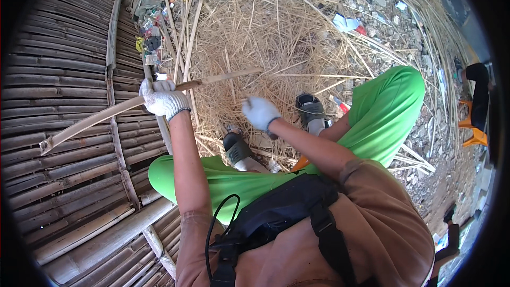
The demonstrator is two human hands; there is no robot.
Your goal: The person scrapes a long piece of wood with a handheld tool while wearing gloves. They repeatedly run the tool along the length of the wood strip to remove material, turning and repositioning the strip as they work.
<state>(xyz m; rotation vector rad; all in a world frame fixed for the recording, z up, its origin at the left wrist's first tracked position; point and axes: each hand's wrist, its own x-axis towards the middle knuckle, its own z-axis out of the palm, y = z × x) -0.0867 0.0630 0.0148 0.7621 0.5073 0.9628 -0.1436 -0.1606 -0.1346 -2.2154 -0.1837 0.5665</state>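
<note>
My left hand (163,101), in a white knitted glove, is wrapped round a long split bamboo strip (98,120). The strip slants across my front, its near end low at the left and its thinner end reaching over the straw-covered ground. My right hand (261,114), gloved in white too, hovers apart from the strip above my sandalled feet. Its fingers are curled closed. A small dark piece shows at the lower edge of that hand, but what it belongs to is hidden.
A bamboo slat panel (64,90) stands close on my left. Dry shavings (260,26) and loose bamboo strips (183,37) litter the ground ahead. Rubble and scraps lie to the right. Near the right rim, a person in dark clothing (479,95) is beside an orange stool (474,127).
</note>
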